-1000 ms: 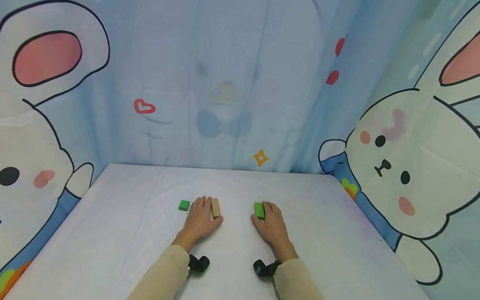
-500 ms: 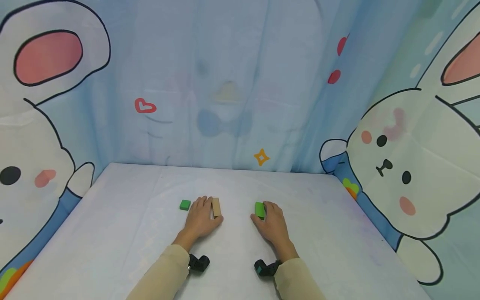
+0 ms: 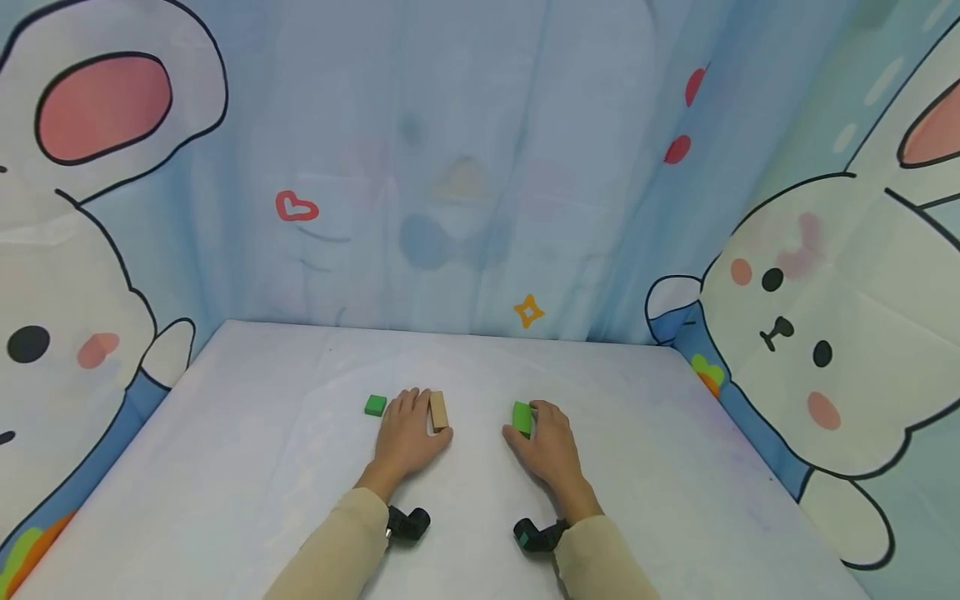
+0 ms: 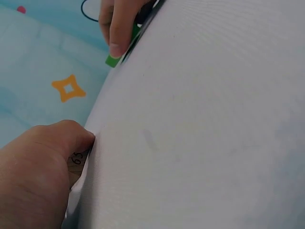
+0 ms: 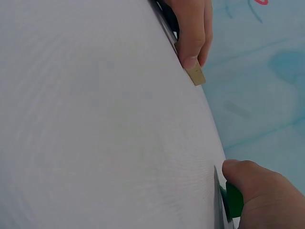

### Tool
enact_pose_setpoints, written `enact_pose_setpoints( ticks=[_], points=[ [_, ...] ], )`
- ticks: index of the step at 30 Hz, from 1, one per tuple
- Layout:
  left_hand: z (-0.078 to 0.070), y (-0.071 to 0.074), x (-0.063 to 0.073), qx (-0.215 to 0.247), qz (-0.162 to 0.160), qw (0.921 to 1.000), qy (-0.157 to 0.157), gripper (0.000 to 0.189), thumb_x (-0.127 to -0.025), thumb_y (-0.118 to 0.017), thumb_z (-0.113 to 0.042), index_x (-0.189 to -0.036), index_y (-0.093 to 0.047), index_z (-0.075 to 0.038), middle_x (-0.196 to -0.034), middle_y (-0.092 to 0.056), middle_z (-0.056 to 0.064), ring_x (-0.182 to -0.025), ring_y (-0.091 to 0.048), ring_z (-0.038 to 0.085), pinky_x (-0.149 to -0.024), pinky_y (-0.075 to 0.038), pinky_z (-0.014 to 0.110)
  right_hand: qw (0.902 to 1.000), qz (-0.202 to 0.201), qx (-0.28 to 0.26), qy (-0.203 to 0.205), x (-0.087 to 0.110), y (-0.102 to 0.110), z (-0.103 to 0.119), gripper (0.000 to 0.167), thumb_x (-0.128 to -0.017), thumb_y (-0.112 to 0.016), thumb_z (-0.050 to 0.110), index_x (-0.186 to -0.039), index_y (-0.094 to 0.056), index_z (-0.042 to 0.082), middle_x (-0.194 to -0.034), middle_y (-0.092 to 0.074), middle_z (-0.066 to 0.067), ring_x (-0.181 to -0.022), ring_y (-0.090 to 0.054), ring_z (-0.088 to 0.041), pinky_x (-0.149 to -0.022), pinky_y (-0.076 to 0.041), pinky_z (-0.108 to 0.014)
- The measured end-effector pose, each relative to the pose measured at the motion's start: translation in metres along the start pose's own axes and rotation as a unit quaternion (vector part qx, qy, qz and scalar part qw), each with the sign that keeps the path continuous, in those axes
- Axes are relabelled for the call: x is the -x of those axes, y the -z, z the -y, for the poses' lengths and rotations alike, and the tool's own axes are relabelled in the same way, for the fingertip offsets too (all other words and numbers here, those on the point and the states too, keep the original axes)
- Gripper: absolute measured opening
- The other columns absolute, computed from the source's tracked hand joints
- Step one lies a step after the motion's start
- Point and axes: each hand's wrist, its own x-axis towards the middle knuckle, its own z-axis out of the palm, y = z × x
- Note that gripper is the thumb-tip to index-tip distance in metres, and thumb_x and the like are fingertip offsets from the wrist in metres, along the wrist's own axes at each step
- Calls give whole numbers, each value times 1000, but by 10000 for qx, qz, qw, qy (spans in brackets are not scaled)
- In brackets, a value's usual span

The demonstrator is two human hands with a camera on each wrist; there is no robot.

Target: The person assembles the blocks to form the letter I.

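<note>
My left hand (image 3: 408, 437) holds a light wooden block (image 3: 438, 411) lying on the table, the thumb at its near end and the fingers along its left side. Dark handwritten marks show on the block's end (image 4: 76, 167) in the left wrist view. To the right, my right hand (image 3: 551, 442) grips a bright green block (image 3: 522, 418), thumb at the near end and index finger near the far end. Both blocks stand apart, with bare table between them. The palm sides of both hands are hidden in the head view.
A small green block (image 3: 376, 405) lies just left of my left hand. The white-covered table (image 3: 300, 467) ends at a blue curtain (image 3: 465, 125) printed with rabbits. Black wrist cameras (image 3: 408, 524) sit at both cuffs.
The head view has shifted slightly, so everything appears a little farther right. Both hands keep their hold on the blocks with no clear movement on the table.
</note>
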Motion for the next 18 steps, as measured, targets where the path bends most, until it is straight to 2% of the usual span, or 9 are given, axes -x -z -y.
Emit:
enact_pose_setpoints(
  ticks=[18],
  points=[
    [-2, 1, 0, 32, 59, 9999, 85, 78, -92, -66, -41, -155, -42, 0, -159, -42, 22, -151, -34, 41, -126, -27, 53, 9998, 48, -3, 185, 8, 2, 11, 72, -92, -73, 39, -146, -47, -2, -151, -48, -24, -134, -49, -39, -105, -51, -55]
  ],
)
